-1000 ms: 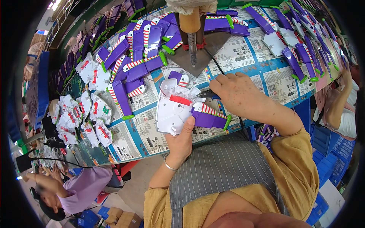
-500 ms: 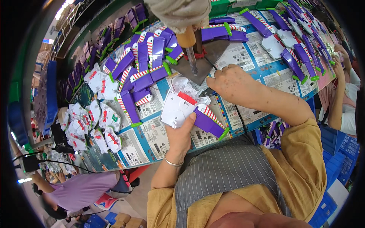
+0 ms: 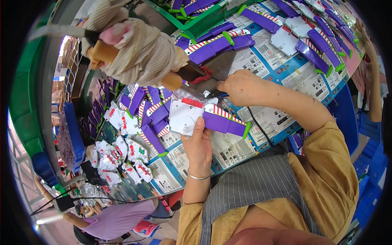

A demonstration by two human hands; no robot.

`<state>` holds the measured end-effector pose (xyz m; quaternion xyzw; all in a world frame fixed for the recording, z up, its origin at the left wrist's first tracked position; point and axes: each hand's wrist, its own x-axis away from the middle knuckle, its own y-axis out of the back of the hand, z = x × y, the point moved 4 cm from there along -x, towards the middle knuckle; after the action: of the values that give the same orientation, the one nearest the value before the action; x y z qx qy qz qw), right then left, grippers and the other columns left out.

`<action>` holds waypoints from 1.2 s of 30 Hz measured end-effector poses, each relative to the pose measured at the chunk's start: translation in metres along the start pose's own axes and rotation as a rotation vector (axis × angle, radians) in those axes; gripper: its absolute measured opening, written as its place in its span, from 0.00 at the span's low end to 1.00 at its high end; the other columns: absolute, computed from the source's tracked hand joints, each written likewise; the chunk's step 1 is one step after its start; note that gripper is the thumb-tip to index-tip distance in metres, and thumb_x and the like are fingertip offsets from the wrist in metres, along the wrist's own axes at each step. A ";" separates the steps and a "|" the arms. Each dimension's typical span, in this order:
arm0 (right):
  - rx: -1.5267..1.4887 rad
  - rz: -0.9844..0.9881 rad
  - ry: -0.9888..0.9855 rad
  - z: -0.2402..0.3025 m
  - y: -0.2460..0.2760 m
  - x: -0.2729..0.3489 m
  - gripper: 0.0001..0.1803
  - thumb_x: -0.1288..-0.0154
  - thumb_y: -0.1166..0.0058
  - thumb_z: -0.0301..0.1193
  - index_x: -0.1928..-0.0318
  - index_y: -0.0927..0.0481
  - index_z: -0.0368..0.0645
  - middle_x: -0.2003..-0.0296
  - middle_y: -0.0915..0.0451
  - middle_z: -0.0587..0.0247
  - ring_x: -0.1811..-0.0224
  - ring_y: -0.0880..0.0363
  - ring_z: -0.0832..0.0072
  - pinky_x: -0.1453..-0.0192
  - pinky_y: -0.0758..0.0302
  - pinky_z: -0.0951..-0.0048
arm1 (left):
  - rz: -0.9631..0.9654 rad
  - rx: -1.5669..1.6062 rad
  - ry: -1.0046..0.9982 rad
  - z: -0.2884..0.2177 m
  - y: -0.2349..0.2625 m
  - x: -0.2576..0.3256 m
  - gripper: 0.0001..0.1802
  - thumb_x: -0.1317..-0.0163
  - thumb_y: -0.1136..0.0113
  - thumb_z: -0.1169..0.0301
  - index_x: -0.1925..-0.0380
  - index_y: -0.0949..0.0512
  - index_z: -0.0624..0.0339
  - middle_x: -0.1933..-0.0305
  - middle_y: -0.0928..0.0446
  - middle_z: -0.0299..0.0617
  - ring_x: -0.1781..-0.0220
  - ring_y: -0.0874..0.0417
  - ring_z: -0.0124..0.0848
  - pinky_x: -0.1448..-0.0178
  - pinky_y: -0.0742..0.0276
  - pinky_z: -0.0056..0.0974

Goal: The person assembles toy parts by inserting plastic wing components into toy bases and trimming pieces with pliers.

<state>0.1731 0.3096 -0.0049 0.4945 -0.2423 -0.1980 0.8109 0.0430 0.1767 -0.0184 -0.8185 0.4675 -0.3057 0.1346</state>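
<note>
Your worktop [image 3: 132,191] is dark green at its left end, and beyond that it is mostly covered by blue-bordered printed sheets [image 3: 308,87]. Near its front edge, your left grip [image 3: 197,143] pinches a white panel [image 3: 181,116] with a red strip, thumb on top; a purple wing [image 3: 223,122] with a striped edge and green tip juts from it to the right. Your right grip [image 3: 245,86] is curled around a dark tool [image 3: 223,95], mostly hidden, just beyond the panel. A black cord [image 3: 259,126] crosses the sheets below your right wrist. White panels [image 3: 114,157] are heaped to your left, and more purple wings [image 3: 312,57] lie far right. A bulky cloth-wrapped fixture [image 3: 143,51] looms at upper left, near a green tray [image 3: 200,29] holding wings. A co-worker in lilac [image 3: 122,220] sits at lower left; blue crates [image 3: 367,163] stand to your right.
</note>
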 end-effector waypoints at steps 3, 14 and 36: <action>0.008 0.004 0.005 -0.003 -0.005 -0.002 0.18 0.47 0.44 0.40 0.60 0.23 0.41 0.72 0.20 0.49 0.67 0.19 0.55 0.61 0.24 0.58 | -0.003 0.002 -0.015 -0.001 -0.004 0.001 0.21 0.39 0.44 0.77 0.46 0.35 0.61 0.50 0.26 0.42 0.51 0.22 0.33 0.49 0.22 0.37; -0.010 0.037 -0.002 0.000 -0.004 -0.001 0.17 0.47 0.45 0.38 0.59 0.23 0.41 0.72 0.20 0.48 0.66 0.19 0.54 0.60 0.24 0.58 | -0.031 0.017 -0.047 0.004 -0.008 0.008 0.21 0.40 0.44 0.78 0.46 0.34 0.60 0.49 0.27 0.43 0.50 0.23 0.33 0.47 0.23 0.37; -0.012 -0.014 -0.001 -0.003 -0.008 0.000 0.16 0.48 0.45 0.38 0.61 0.22 0.42 0.73 0.20 0.48 0.66 0.19 0.53 0.60 0.24 0.57 | -0.037 0.000 -0.119 0.010 -0.018 0.014 0.20 0.38 0.45 0.75 0.45 0.35 0.58 0.50 0.26 0.42 0.50 0.23 0.31 0.47 0.23 0.36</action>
<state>0.1743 0.3080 -0.0130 0.4912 -0.2379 -0.2056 0.8123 0.0669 0.1740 -0.0118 -0.8438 0.4433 -0.2591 0.1563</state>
